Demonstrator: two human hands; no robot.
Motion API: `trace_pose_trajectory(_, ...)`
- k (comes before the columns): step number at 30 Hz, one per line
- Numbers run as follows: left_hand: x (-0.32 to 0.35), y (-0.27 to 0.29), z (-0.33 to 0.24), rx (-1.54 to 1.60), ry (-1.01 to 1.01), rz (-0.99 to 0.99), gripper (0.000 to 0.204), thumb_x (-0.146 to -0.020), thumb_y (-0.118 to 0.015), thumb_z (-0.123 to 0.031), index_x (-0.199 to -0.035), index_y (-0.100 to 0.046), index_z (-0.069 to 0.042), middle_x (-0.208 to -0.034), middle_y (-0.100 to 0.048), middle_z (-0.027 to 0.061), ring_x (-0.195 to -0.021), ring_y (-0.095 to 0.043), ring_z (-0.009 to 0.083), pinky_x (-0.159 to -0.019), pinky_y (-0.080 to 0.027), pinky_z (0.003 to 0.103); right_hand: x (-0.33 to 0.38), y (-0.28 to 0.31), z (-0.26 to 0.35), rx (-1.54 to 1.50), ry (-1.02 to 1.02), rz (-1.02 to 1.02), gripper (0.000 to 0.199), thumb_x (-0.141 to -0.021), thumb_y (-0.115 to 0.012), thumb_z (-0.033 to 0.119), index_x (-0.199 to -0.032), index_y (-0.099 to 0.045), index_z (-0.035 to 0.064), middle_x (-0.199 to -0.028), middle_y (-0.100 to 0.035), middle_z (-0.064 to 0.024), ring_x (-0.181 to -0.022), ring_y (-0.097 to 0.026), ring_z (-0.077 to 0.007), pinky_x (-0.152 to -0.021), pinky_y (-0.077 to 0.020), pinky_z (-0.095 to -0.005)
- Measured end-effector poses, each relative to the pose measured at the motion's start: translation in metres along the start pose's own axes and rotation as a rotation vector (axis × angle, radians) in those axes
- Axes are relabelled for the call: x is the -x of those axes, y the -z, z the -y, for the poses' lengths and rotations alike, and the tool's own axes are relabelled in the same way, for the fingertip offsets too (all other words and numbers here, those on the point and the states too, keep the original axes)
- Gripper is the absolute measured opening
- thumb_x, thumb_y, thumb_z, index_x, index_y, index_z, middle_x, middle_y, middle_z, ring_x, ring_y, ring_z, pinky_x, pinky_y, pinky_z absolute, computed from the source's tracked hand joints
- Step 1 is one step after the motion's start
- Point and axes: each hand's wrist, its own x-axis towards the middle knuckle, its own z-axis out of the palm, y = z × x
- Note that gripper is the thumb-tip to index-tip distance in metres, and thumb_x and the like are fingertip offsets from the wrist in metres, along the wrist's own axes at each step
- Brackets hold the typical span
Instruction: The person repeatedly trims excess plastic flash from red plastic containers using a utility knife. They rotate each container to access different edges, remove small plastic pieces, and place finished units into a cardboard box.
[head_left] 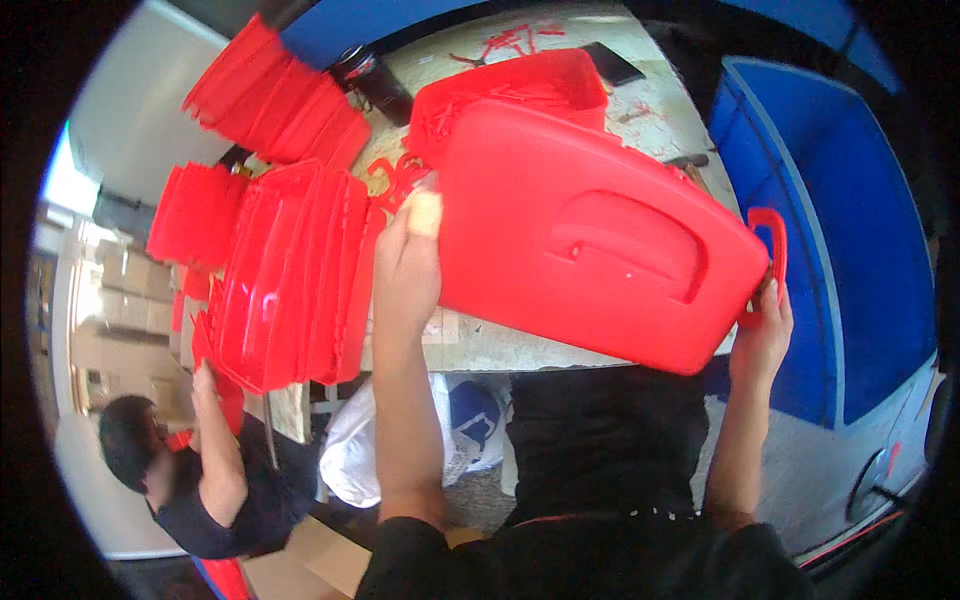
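Observation:
A large red plastic case shell is tilted in front of me, its smooth face with a curved recess turned my way. My left hand grips its left edge; a pale yellow wrap covers the thumb. My right hand holds the lower right corner, fingers partly hidden behind it. A red loop-shaped part sticks out at that corner above my fingers; I cannot tell whether it is joined to the shell. Behind the shell stands a red bin with red plastic scraps in it.
Stacked red shells stand at the left of the worktable, with more stacks behind. A black cup is at the back. A big blue bin stands right. A co-worker reaches toward the stacks; a white bag lies below.

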Motion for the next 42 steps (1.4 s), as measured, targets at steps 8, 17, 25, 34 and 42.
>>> trace_pose_trajectory(8,-0.067,0.004,0.026,-0.327,0.169,0.207,0.050,-0.100,-0.040,-0.034,-0.108,-0.067,0.007,-0.104,-0.071,0.0228,-0.103,-0.067,0.0320,-0.091,-0.048,0.042,0.013,0.026,-0.008,0.192,-0.063,0.138,0.036,-0.105,-0.053,0.026,-0.131,-0.059,0.0017,-0.113,-0.067,-0.0063,-0.101,-0.062,-0.0145,-0.083,-0.0489,-0.0305)
trace_pose_trajectory(17,-0.093,-0.005,0.061,-0.240,0.230,0.353,0.045,-0.097,-0.041,-0.027,-0.112,-0.068,0.006,-0.107,-0.072,0.0195,-0.105,-0.067,0.0296,-0.091,-0.049,0.039,0.053,0.048,-0.017,0.225,-0.130,0.238,0.038,-0.105,-0.051,0.025,-0.135,-0.056,0.0015,-0.127,-0.064,-0.0096,-0.119,-0.061,-0.0212,-0.093,-0.0500,-0.0362)
trace_pose_trajectory(25,-0.103,-0.020,0.136,-0.252,0.357,0.417,0.044,-0.098,-0.043,-0.025,-0.116,-0.067,0.007,-0.111,-0.070,0.0197,-0.099,-0.069,0.0246,-0.088,-0.053,0.036,0.070,0.053,-0.026,0.280,-0.144,0.329,0.037,-0.105,-0.052,0.021,-0.134,-0.056,-0.0005,-0.124,-0.066,-0.0129,-0.117,-0.063,-0.0238,-0.089,-0.0496,-0.0329)
trace_pose_trajectory(34,-0.094,-0.041,0.134,-0.676,0.023,0.246,0.047,-0.095,-0.046,-0.031,-0.128,-0.063,-0.002,-0.121,-0.066,0.0248,-0.116,-0.062,0.0397,-0.098,-0.048,0.045,0.040,-0.017,0.012,0.385,0.408,0.540,0.026,-0.096,-0.054,0.007,-0.121,-0.054,-0.0010,-0.080,-0.059,-0.0052,-0.067,-0.055,-0.0112,-0.063,-0.0464,-0.0286)
trace_pose_trajectory(42,-0.084,-0.057,0.124,-0.779,0.052,0.250,0.041,-0.093,-0.046,-0.029,-0.117,-0.068,-0.005,-0.109,-0.070,0.0232,-0.103,-0.066,0.0431,-0.092,-0.050,0.052,0.028,-0.138,0.002,0.630,-0.096,0.889,0.023,-0.106,-0.052,0.024,-0.113,-0.060,0.0034,-0.072,-0.050,0.0029,-0.057,-0.044,-0.0036,-0.051,-0.0368,-0.0226)
